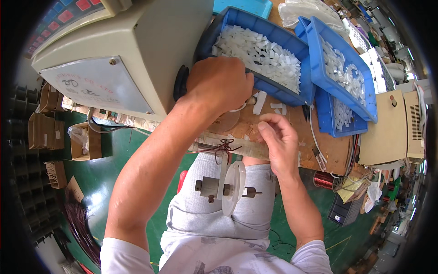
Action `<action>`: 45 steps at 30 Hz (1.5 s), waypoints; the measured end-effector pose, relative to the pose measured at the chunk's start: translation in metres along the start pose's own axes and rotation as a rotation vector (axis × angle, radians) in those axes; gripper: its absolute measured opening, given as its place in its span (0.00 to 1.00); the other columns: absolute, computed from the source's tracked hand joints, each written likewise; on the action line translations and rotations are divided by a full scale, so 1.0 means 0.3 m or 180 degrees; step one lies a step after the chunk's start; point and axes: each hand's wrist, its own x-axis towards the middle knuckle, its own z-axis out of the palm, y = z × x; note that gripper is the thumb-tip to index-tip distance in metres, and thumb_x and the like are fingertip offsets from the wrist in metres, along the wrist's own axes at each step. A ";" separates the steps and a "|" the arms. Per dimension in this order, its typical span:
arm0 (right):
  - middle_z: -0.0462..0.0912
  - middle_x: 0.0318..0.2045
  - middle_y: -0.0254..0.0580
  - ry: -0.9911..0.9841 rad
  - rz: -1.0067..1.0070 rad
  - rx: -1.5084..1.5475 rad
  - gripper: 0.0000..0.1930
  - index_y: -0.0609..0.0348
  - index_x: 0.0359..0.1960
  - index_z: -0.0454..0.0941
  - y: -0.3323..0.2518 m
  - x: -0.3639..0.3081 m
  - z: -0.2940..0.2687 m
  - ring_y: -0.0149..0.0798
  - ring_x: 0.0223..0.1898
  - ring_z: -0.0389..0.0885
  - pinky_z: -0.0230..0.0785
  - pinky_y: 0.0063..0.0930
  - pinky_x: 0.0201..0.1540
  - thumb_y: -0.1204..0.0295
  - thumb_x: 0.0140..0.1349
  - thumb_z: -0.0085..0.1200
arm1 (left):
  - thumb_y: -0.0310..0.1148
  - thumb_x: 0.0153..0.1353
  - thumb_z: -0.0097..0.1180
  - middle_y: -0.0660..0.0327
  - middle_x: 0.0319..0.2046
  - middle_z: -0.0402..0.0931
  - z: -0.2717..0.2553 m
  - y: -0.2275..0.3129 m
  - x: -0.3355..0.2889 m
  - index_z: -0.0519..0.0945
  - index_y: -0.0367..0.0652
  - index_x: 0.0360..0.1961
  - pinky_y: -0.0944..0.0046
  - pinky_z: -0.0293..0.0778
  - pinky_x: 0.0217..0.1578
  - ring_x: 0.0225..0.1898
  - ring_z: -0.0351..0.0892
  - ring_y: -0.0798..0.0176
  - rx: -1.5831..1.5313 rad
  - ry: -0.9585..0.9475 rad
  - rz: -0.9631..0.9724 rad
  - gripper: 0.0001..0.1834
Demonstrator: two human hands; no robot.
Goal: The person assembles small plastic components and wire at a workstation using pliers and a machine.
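White strip [259, 102]: small, flat and pale, standing on the brown table [337, 153] just beside the left hand.
Left hand [219, 84]: curled shut near the strip; its fingers seem to pinch a thin white loop, but I cannot tell for sure.
Right hand [279, 139]: fingers bent in close together, holding nothing I can see.
Doing it well: I think slow, gentle pinching is best, because the pieces are thin and light.
Blue tray [273, 32]: hard plastic, full of white strips.
Machine [127, 50]: big, smooth, cream box.
Clear disc [233, 185]: round, on a metal rod above the lap.
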 end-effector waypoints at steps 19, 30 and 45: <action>0.78 0.55 0.43 -0.1272 -0.1693 -0.3829 0.28 0.56 0.52 0.79 -0.060 -0.091 -0.262 0.52 0.61 0.74 0.68 0.50 0.62 0.68 0.47 0.74 | 0.39 0.66 0.58 0.50 0.33 0.86 0.026 -0.032 0.004 0.86 0.41 0.40 0.49 0.77 0.39 0.35 0.84 0.43 -0.0872 0.0840 0.0346 0.13; 0.78 0.36 0.31 -0.1395 -0.2489 -0.4413 0.14 0.51 0.36 0.83 0.043 -0.103 -0.426 0.41 0.44 0.78 0.69 0.42 0.48 0.73 0.47 0.72 | 0.36 0.67 0.60 0.52 0.31 0.85 0.033 -0.034 -0.019 0.84 0.40 0.41 0.57 0.77 0.33 0.29 0.83 0.48 -0.1297 0.1154 0.0597 0.10; 0.85 0.30 0.44 -0.0521 -0.1093 -0.3691 0.08 0.58 0.33 0.81 -0.051 0.103 -0.283 0.52 0.30 0.84 0.74 0.44 0.32 0.67 0.64 0.62 | 0.32 0.65 0.62 0.53 0.30 0.84 0.060 -0.020 -0.050 0.84 0.43 0.40 0.56 0.78 0.30 0.29 0.84 0.46 -0.1322 0.1831 0.0936 0.05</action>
